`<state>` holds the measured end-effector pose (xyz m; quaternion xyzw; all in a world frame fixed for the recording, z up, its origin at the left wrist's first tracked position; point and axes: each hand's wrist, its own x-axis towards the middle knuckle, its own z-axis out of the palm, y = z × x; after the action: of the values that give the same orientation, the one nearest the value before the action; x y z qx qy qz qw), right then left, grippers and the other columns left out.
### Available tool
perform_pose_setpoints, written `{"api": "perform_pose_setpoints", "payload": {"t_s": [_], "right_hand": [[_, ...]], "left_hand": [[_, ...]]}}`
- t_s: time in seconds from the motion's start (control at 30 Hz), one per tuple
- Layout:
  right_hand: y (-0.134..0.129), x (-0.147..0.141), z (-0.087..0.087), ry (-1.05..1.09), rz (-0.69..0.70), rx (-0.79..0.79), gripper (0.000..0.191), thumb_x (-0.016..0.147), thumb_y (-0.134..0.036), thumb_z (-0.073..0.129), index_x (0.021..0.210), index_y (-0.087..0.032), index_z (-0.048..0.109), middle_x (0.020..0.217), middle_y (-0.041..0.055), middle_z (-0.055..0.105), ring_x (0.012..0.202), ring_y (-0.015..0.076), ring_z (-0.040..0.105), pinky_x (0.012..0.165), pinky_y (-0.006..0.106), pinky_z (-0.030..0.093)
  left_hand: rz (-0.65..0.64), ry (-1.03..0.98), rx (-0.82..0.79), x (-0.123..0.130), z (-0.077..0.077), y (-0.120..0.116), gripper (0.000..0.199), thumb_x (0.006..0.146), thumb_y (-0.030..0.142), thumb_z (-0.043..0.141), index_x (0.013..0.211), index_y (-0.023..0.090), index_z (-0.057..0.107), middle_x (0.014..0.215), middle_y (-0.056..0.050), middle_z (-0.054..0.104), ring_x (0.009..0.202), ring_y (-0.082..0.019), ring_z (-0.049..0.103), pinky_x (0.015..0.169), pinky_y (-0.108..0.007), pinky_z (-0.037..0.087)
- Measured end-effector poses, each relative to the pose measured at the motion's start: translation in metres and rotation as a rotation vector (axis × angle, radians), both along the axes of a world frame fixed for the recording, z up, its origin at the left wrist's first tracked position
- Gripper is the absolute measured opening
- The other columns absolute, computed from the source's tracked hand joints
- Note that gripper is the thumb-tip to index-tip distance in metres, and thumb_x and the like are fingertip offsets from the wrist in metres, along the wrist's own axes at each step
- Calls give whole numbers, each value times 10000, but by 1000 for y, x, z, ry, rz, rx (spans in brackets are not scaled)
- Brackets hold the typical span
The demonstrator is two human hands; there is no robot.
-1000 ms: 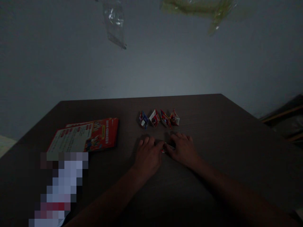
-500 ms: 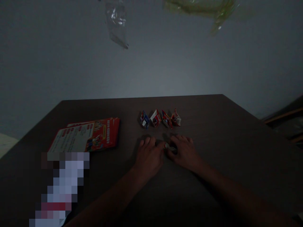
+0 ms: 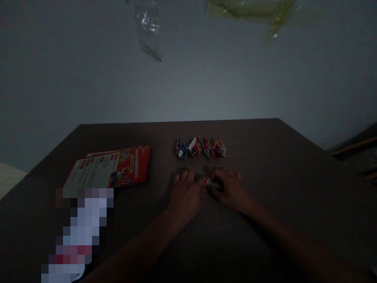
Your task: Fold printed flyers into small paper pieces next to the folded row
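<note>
On the dark table (image 3: 282, 157), a small piece of white and red folded paper (image 3: 212, 184) lies between my two hands. The thumb of my left hand (image 3: 187, 194) touches its left end. My right hand (image 3: 231, 188) pinches its right part between thumb and forefinger. Beyond my hands, several small folded paper pieces stand in a row: a blue one (image 3: 181, 149), a white and red one (image 3: 194, 147), a red one (image 3: 209, 149) and another white and red one (image 3: 220, 147).
Red printed booklets or packets (image 3: 129, 167) lie at the left of the table, with a pixelated pale object (image 3: 85, 232) nearer me. Clear plastic (image 3: 149, 29) and yellowish plastic (image 3: 253, 10) hang on the wall behind. Shelving stands at the far right.
My right thumb and forefinger have closed more tightly on the small paper. The whole view has shifted slightly, so the table and its objects appear a little farther right.
</note>
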<state>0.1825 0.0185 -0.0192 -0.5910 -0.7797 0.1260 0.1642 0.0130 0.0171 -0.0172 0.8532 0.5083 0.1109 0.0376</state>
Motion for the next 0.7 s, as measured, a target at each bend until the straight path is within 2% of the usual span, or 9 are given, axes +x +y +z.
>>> {"api": "perform_pose_setpoints", "payload": {"t_s": [0.23, 0.7], "right_hand": [[0, -2, 0, 33, -3, 1, 108, 781, -281, 562, 865, -216, 541, 873, 21, 608, 875, 223, 513, 743, 330, 271], [3, 2, 1, 47, -12, -40, 144, 744, -245, 593, 873, -213, 538, 819, 6, 614, 833, 203, 525, 732, 315, 275]], "left_hand": [[6, 16, 4, 1, 0, 0, 321, 868, 245, 439, 1169, 280, 544, 980, -68, 521, 958, -250, 453, 792, -393, 333], [-1, 15, -10, 1, 1, 1, 351, 864, 238, 443, 1201, 294, 525, 996, -72, 518, 955, -247, 453, 794, -391, 333]]}}
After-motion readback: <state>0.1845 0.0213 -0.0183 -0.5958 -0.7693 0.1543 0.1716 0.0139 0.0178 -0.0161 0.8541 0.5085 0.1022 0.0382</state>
